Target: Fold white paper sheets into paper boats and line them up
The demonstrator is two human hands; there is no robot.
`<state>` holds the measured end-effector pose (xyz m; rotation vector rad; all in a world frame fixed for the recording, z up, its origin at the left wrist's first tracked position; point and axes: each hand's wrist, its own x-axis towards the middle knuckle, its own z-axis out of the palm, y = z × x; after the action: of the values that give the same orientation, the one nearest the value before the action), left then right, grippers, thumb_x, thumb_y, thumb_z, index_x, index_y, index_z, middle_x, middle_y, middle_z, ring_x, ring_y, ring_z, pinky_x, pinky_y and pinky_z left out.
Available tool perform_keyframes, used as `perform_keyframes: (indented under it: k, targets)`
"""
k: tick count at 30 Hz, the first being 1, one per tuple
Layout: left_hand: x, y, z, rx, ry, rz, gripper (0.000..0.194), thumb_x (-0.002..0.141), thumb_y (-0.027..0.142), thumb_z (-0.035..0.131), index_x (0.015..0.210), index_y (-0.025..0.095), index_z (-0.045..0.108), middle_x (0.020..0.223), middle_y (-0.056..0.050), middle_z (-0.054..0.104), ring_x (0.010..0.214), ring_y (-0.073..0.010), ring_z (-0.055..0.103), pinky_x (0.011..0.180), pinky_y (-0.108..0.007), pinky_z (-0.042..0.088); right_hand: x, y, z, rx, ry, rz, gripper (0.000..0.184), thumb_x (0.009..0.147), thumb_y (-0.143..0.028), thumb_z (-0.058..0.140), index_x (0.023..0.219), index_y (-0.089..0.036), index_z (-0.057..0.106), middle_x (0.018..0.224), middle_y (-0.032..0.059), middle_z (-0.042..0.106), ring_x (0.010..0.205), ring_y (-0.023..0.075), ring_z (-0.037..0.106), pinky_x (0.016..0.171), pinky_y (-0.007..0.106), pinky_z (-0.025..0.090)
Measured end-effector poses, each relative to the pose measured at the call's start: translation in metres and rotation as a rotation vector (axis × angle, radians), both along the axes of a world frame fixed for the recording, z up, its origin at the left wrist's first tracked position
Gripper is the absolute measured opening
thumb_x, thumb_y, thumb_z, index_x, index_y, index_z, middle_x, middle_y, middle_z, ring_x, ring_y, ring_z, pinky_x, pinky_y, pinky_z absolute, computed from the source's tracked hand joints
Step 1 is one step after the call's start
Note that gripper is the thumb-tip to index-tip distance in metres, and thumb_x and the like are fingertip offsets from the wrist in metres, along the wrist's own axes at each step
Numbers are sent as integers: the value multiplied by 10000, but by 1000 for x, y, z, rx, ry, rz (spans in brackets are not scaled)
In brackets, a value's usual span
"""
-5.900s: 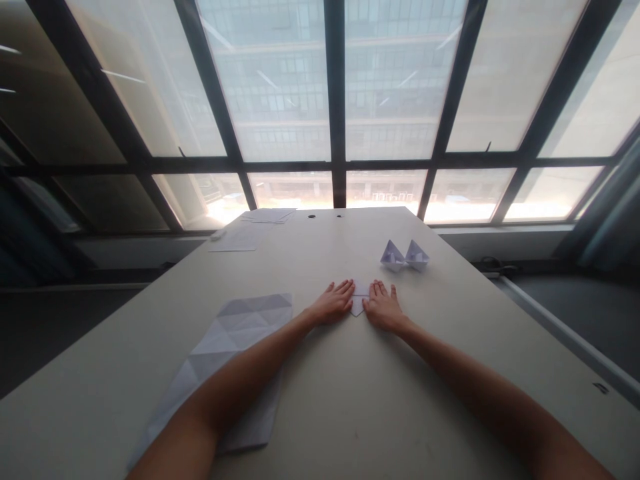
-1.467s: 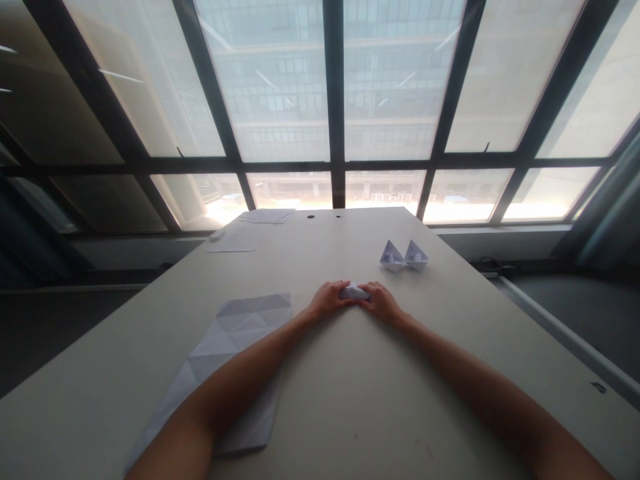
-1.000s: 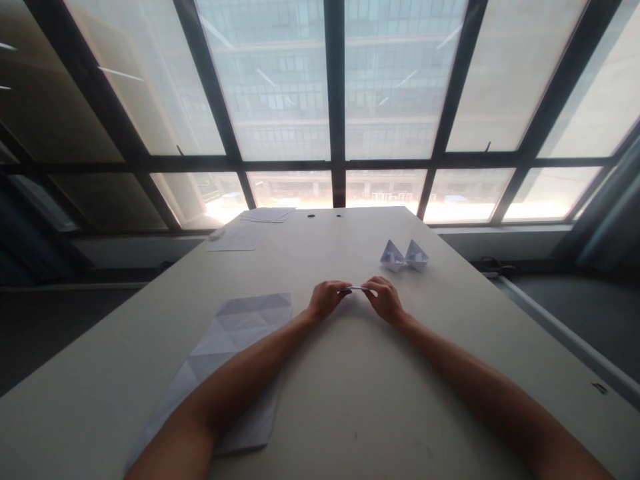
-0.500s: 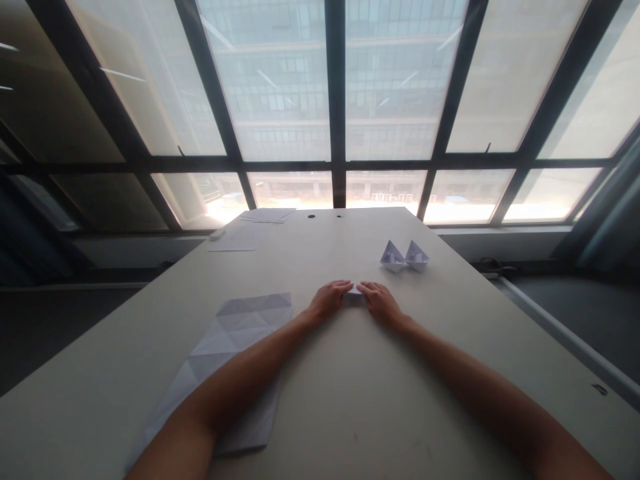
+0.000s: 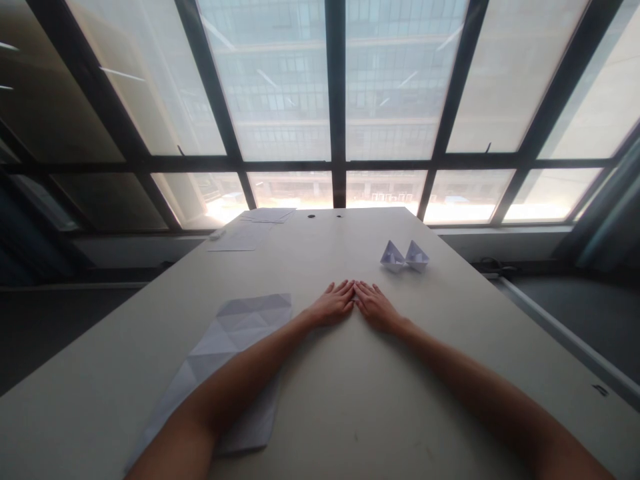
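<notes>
My left hand (image 5: 332, 305) lies flat on the white table, its fingers stretched forward. Mirroring it, my right hand (image 5: 376, 308) is also flat, and the fingertips of both meet at the middle. Beneath them is a small piece of folded white paper (image 5: 355, 297), of which only a sliver shows between the hands; its shape is hidden. Beyond my right hand stand two folded paper boats (image 5: 393, 258), side by side and touching or nearly so.
Creased white paper (image 5: 240, 331) lies flat at the left, partly under my left forearm. Farther off at the table's left edge are several flat sheets (image 5: 267, 215) and a small pale object (image 5: 217, 235). Windows (image 5: 287, 80) rise behind the table (image 5: 320, 407).
Both hands have gone from holding the folded paper's ends by the fingertips to lying flat over it. They have come closer together, covering most of the paper.
</notes>
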<state>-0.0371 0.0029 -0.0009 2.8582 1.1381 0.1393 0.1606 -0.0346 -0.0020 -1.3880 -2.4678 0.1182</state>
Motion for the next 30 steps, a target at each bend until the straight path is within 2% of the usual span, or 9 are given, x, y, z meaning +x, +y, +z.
perform_keyframes:
  k: [6, 10, 13, 15, 18, 21, 25, 27, 30]
  targets:
    - [-1, 5, -12, 29, -4, 35, 569, 1037, 318, 293, 1580, 164, 220, 1636, -165, 192, 1524, -265, 140, 1200, -507, 174, -9, -7, 0, -63, -55, 38, 671, 1039, -492, 235, 1575, -89, 232, 1629, 154, 209, 1518, 253, 158, 1221, 497, 112]
    - [0, 5, -13, 16, -92, 87, 527, 1038, 283, 273, 1544, 141, 316, 1613, -159, 275, 1507, -259, 218, 1199, -503, 198, -13, -16, 1, -78, -72, -76, 680, 1028, -485, 278, 1555, -55, 284, 1606, 217, 238, 1508, 312, 180, 1205, 548, 108]
    - [2, 6, -9, 13, -165, 123, 472, 1035, 272, 313, 1482, 175, 431, 1579, -131, 366, 1479, -244, 298, 1194, -483, 239, -15, -19, 1, -93, -69, -133, 687, 1018, -461, 304, 1533, -8, 311, 1591, 253, 249, 1503, 343, 182, 1200, 548, 128]
    - [2, 8, -5, 28, -232, 132, 396, 1023, 271, 369, 1353, 207, 577, 1490, -106, 502, 1419, -229, 408, 1179, -453, 292, -14, -19, 1, -107, -69, -122, 682, 1015, -450, 312, 1532, -6, 311, 1594, 250, 244, 1504, 339, 179, 1201, 542, 127]
    - [1, 14, 0, 40, -344, 75, 310, 988, 255, 441, 995, 227, 749, 1185, -59, 711, 1203, -182, 603, 1149, -350, 355, -11, -15, 2, -126, -68, -86, 670, 1014, -442, 327, 1539, -26, 303, 1602, 235, 244, 1509, 320, 171, 1203, 542, 112]
    - [-1, 15, 4, 68, -416, 96, 292, 946, 265, 507, 830, 218, 770, 1079, -51, 739, 1056, -182, 665, 1049, -297, 447, -5, -9, 4, -124, -54, -31, 637, 1023, -429, 329, 1544, -65, 304, 1607, 205, 259, 1514, 285, 163, 1206, 536, 95]
    - [-2, 9, 10, 119, -378, 189, 312, 936, 302, 526, 766, 188, 762, 868, -75, 719, 773, -184, 676, 832, -300, 524, 2, -1, 5, -103, -11, 35, 539, 1044, -375, 308, 1523, -137, 371, 1597, 152, 319, 1507, 258, 201, 1204, 539, 102]
    - [-1, 5, 12, 147, -361, 210, 265, 911, 294, 562, 763, 180, 750, 827, -78, 693, 759, -192, 665, 821, -312, 522, 4, 2, 5, -97, 19, 46, 491, 1046, -353, 319, 1493, -182, 429, 1581, 125, 364, 1494, 252, 244, 1199, 543, 126]
    - [1, 3, 11, 129, -400, 132, 159, 889, 238, 588, 891, 192, 740, 942, -76, 697, 907, -202, 666, 901, -313, 510, 5, 5, 4, -92, 60, 44, 468, 1035, -344, 362, 1478, -224, 453, 1556, 98, 414, 1475, 240, 293, 1198, 534, 144]
